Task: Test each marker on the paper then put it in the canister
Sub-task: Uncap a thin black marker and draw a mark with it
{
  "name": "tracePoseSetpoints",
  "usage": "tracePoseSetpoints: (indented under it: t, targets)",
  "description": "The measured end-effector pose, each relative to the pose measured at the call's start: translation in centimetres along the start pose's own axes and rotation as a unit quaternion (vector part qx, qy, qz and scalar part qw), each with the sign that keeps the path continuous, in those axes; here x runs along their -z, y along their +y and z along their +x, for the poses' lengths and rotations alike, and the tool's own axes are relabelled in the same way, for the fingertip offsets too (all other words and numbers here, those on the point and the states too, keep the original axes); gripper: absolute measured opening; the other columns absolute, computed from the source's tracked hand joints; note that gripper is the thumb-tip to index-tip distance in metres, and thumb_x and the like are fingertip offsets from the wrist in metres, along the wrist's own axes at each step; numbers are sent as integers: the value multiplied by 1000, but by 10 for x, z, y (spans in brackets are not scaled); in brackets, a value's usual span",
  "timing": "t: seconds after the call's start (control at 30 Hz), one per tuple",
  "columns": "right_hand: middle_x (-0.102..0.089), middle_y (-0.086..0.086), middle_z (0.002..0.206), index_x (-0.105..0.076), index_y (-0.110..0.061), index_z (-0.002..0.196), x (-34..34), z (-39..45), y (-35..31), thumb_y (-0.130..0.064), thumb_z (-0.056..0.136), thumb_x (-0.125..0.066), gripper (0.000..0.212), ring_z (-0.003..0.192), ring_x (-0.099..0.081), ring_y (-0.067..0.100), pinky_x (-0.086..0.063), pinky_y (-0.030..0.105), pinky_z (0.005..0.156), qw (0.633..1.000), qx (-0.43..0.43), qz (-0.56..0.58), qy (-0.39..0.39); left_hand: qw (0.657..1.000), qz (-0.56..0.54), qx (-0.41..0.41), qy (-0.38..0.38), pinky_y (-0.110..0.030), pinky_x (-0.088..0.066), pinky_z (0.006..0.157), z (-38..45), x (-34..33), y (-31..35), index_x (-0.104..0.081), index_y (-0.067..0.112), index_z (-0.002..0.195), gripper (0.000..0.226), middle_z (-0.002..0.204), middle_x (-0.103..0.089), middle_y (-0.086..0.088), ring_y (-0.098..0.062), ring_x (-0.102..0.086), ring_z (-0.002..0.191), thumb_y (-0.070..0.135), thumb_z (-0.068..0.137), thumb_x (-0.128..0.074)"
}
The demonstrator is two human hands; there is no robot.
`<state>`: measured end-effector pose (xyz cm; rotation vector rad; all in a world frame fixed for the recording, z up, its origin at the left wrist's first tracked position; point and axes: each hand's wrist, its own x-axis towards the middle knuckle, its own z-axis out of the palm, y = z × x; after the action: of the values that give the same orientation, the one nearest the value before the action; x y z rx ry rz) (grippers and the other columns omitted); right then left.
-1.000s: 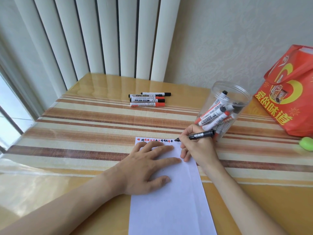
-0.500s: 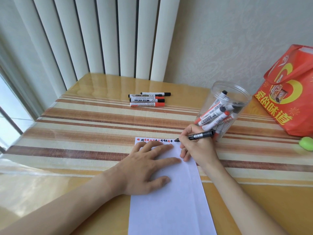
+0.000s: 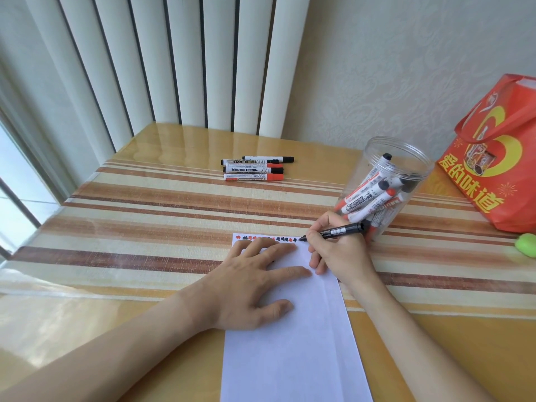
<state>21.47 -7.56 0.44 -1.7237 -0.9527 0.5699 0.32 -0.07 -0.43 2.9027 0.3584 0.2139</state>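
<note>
Nothing has visibly shifted over the last second: both hands, the marker and the paper lie as they did, with the tip at the same spot on the sheet's far edge. Nearest the camera, the white paper [image 3: 293,343] lies lengthwise on the table [image 3: 87,329], its near end running out of view. On its upper left part rests the left hand [image 3: 249,288], palm down and flat, the fingers [image 3: 285,272] straight and slightly spread, the thumb out to the side, pressing the sheet to the table and holding nothing. Just right of it the right hand [image 3: 339,250] sits on the paper's right edge with its fingers curled round a black marker [image 3: 339,231], thumb and forefinger pinching it close behind the tip. That marker lies nearly level, its tip pointing left and touching the paper's far right corner, at the end of a row of small red and black marks [image 3: 266,238] along the far edge. Just beyond the right hand stands a clear plastic canister [image 3: 406,158], open at the top, with several markers [image 3: 368,198] leaning inside it, red and black caps among them. Farther back, well apart from the hands, four more markers [image 3: 255,169] lie side by side on the striped tablecloth [image 3: 145,204]. At the right edge sit a small green thing [image 3: 526,244] and a red bag [image 3: 499,158], with vertical blinds [image 3: 159,59] behind the table.
</note>
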Motion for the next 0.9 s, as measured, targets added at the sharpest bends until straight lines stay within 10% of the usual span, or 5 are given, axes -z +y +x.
tracePoseSetpoints:
  t: [0.9]
  targets:
    - [-61,11,59,-60,-8,80,-1,-2,-1,-1,91,-65,14,44,-62,27,-44,28,40,1000,-4,20,11,1000,4,1,-4,-48,-22,116,0,0,-1,-27,52,152,57,164,-23,5,-25,-23,144,64,98,-41]
